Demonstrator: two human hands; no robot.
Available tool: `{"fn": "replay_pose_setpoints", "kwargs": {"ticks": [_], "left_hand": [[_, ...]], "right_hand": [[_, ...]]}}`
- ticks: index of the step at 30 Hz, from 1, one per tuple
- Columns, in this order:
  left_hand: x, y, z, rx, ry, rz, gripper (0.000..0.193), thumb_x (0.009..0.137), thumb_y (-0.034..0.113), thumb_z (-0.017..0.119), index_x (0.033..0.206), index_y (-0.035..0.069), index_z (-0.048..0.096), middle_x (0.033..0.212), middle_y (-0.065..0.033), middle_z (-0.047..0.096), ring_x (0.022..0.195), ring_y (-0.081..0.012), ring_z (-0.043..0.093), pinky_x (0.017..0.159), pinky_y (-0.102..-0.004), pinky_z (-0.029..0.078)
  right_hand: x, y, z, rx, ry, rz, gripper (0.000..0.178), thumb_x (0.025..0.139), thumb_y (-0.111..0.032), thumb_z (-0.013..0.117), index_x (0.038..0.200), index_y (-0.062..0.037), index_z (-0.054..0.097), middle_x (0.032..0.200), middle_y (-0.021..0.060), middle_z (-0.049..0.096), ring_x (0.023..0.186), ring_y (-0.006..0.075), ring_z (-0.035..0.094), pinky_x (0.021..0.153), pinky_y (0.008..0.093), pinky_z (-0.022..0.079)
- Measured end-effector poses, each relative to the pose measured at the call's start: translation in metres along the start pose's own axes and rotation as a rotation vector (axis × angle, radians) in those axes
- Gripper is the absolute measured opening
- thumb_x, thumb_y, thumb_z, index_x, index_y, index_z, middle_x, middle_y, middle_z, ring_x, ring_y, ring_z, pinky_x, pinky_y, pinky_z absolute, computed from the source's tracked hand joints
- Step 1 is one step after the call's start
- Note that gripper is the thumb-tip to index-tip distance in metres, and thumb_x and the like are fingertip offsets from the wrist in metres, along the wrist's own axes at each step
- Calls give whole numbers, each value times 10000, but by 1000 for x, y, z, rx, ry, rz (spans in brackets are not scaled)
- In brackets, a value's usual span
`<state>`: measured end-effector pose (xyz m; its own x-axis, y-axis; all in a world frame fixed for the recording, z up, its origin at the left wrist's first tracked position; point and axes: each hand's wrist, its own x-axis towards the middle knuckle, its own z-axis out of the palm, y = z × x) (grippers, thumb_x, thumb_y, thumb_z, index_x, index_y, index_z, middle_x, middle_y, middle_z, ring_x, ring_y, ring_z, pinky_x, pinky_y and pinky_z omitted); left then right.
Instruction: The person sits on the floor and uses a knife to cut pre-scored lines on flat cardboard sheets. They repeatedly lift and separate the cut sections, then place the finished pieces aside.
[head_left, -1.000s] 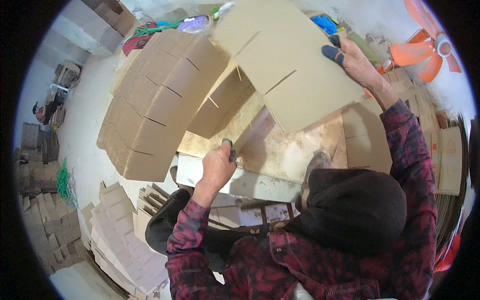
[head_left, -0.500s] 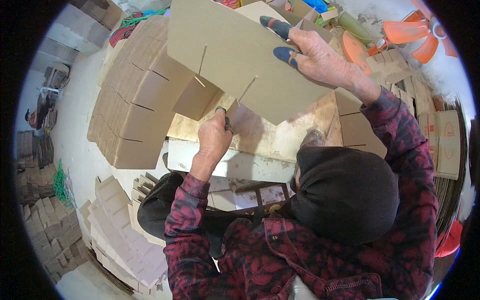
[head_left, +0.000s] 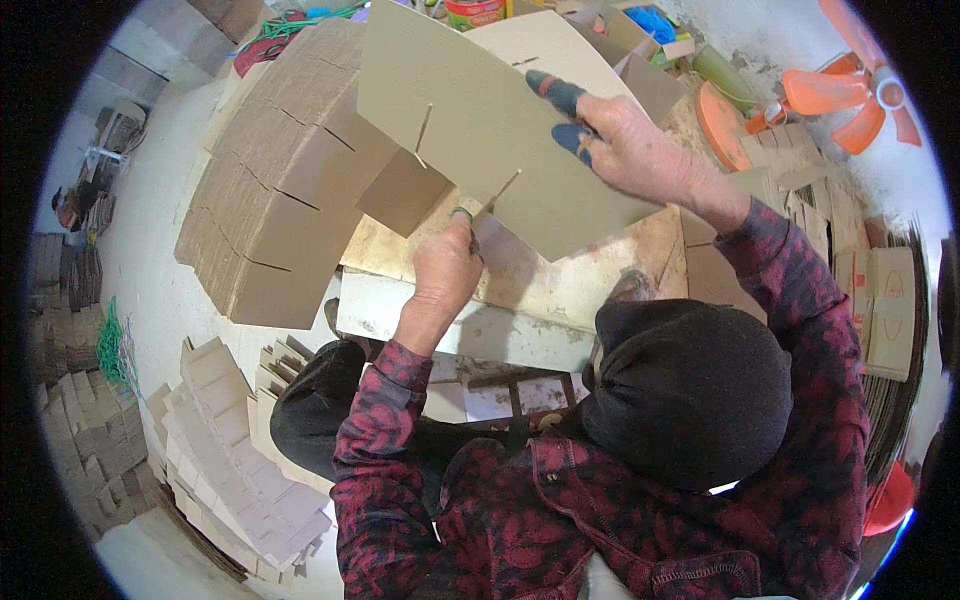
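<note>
My right hand (head_left: 640,145), with dark blue covers on its fingertips, grips the upper right part of a large brown cardboard sheet (head_left: 460,110). The sheet is tilted and has two narrow slots along its lower edge. My left hand (head_left: 447,268) is closed just below that edge, near the slots. Its thumb wears a green-dark cover; whatever its fingers pinch is hidden. A smaller cardboard panel (head_left: 403,193) shows under the sheet, left of my left hand. Beneath both hands is a worn, pale work surface (head_left: 610,250).
A tall stack of slotted cardboard sheets (head_left: 280,180) stands at the left. More cardboard pieces (head_left: 235,440) lie on the floor at lower left. An orange fan (head_left: 850,95) is at the far right, near flattened cartons (head_left: 888,315). My knee (head_left: 315,410) is beside the work surface.
The sheet has tilted slightly and sits a little lower and further right in view. My left hand has shifted right along its lower edge. My right hand keeps its grip.
</note>
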<state>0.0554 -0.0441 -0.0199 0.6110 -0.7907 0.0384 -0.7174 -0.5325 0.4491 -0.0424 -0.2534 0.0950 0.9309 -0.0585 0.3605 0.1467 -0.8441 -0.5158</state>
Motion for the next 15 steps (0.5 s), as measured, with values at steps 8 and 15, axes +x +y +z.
{"fn": "replay_pose_setpoints", "kwargs": {"ticks": [8, 15], "left_hand": [[23, -45, -43, 179, 395, 47, 456, 745, 119, 633, 1156, 6, 470, 1242, -252, 406, 1197, -431, 337, 1012, -469, 291], [44, -83, -28, 189, 192, -60, 158, 722, 38, 522, 863, 19, 455, 780, -207, 577, 743, -393, 574, 639, -490, 449]], "right_hand": [[-1, 2, 5, -46, -93, 132, 517, 764, 31, 504, 1268, 9, 389, 930, 268, 561, 858, 396, 572, 740, 376, 458], [-16, -2, 9, -32, -37, 212, 531, 790, 28, 509, 1302, -32, 380, 981, 251, 573, 887, 368, 589, 776, 349, 461]]}}
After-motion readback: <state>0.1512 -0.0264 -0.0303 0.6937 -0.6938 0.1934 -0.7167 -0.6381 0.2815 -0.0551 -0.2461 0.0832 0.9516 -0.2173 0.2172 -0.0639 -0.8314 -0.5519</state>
